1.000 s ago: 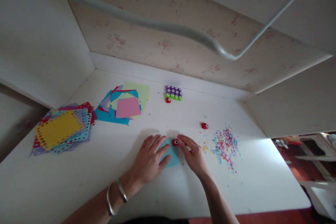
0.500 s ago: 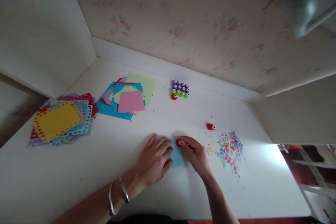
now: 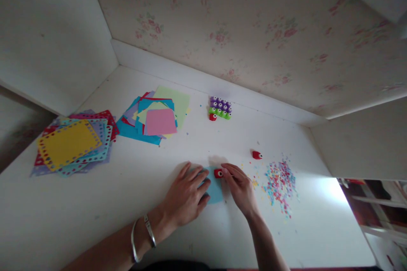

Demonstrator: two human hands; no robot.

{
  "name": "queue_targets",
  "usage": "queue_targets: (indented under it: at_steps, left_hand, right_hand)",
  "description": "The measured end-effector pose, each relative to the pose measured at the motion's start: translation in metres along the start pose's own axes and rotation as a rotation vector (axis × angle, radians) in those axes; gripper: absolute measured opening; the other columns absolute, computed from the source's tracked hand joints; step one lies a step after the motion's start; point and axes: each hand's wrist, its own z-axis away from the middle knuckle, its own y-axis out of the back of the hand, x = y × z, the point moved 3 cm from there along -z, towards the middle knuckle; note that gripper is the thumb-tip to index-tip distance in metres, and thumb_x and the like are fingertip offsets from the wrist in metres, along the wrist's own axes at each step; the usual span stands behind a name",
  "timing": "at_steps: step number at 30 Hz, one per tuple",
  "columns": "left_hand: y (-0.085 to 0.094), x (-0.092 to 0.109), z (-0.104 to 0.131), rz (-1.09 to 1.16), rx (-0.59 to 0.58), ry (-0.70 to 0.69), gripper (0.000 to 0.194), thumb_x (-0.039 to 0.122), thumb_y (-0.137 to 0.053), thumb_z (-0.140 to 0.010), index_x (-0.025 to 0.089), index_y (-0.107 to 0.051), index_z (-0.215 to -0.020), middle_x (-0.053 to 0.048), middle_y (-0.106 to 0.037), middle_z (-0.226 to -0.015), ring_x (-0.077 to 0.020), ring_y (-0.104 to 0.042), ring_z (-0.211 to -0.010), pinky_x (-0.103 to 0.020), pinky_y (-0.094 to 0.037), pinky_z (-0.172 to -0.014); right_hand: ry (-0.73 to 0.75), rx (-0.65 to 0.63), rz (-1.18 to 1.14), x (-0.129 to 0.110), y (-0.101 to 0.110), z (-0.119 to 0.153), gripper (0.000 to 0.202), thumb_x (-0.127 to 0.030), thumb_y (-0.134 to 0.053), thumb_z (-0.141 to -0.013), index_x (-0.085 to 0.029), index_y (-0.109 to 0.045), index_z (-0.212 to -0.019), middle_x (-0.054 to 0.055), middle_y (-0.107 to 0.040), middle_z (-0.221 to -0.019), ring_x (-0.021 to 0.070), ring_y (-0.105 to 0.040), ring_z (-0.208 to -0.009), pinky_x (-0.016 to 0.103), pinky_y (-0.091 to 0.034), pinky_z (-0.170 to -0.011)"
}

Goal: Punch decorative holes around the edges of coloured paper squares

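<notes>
A light blue sheet of paper [image 3: 215,192] lies on the white table near its front. My left hand [image 3: 188,192] rests on the sheet's left part with its fingers spread, partly hiding it. On the sheet's upper right part is a small red punch [image 3: 218,173] with a white and black eye-like spot. My right hand [image 3: 238,184] has its thumb and fingers pinched at the right side of this punch. Farther back to the right, a second red punch [image 3: 257,155] lies alone on the table.
Punched paper bits [image 3: 281,182] are scattered at the right. Green and purple punches [image 3: 221,106] stand in rows at the back beside another red one. Plain coloured sheets [image 3: 160,122] lie left of centre, and hole-edged sheets [image 3: 70,144] at far left.
My right hand's fingers have shifted slightly to the right on the red punch, so more of its top shows. The whole view has moved a little. My left hand stays on the sheet.
</notes>
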Motion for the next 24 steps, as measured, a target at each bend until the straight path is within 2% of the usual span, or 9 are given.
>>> queue_targets:
  at_steps: [4,7,11,15,24]
  left_hand:
    - [0.0,0.0,0.0,0.003,0.008,-0.007,0.035,0.031,-0.058,-0.093,0.022,-0.061,-0.126,-0.009,-0.057,-0.141,-0.0305,-0.044,-0.135,-0.057,-0.015,-0.119]
    - [0.001,0.0,0.0,-0.006,0.015,-0.008,0.034,0.031,-0.058,-0.093,0.023,-0.061,-0.125,-0.009,-0.057,-0.14,-0.03,-0.044,-0.134,-0.056,-0.016,-0.119]
    - [0.001,0.001,0.0,-0.017,0.02,-0.009,0.033,0.032,-0.057,-0.094,0.023,-0.061,-0.125,-0.008,-0.058,-0.139,-0.0295,-0.044,-0.134,-0.055,-0.017,-0.119]
    - [-0.002,0.0,0.001,-0.023,0.042,-0.006,0.033,0.034,-0.06,-0.092,0.023,-0.061,-0.124,-0.008,-0.058,-0.138,-0.0293,-0.045,-0.133,-0.055,-0.018,-0.118]
    - [-0.01,-0.001,0.001,-0.047,0.094,0.015,0.031,0.038,-0.059,-0.093,0.024,-0.063,-0.122,-0.006,-0.061,-0.136,-0.0268,-0.047,-0.132,-0.053,-0.019,-0.119]
  right_hand:
    - [0.072,0.106,0.112,-0.003,0.0,-0.003,0.027,-0.042,-0.055,-0.095,-0.028,-0.076,-0.106,0.008,-0.07,-0.115,0.0269,-0.061,-0.109,0.045,-0.051,-0.093]
    - [0.152,0.136,0.201,-0.004,-0.005,-0.005,0.027,-0.04,-0.055,-0.095,-0.03,-0.075,-0.11,0.008,-0.068,-0.12,0.0276,-0.057,-0.111,0.046,-0.05,-0.093]
    - [0.204,0.139,0.261,0.001,-0.013,-0.004,0.026,-0.038,-0.054,-0.097,-0.03,-0.075,-0.111,0.007,-0.065,-0.126,0.0272,-0.053,-0.116,0.045,-0.049,-0.095]
    - [0.226,0.121,0.346,0.009,-0.018,0.0,0.03,-0.038,-0.049,-0.099,-0.032,-0.072,-0.117,0.005,-0.062,-0.132,0.0275,-0.051,-0.12,0.048,-0.042,-0.101]
    - [0.167,0.058,0.489,0.014,-0.027,0.002,0.034,-0.037,-0.04,-0.103,-0.038,-0.063,-0.129,-0.003,-0.053,-0.146,0.0292,-0.048,-0.128,0.051,-0.034,-0.103]
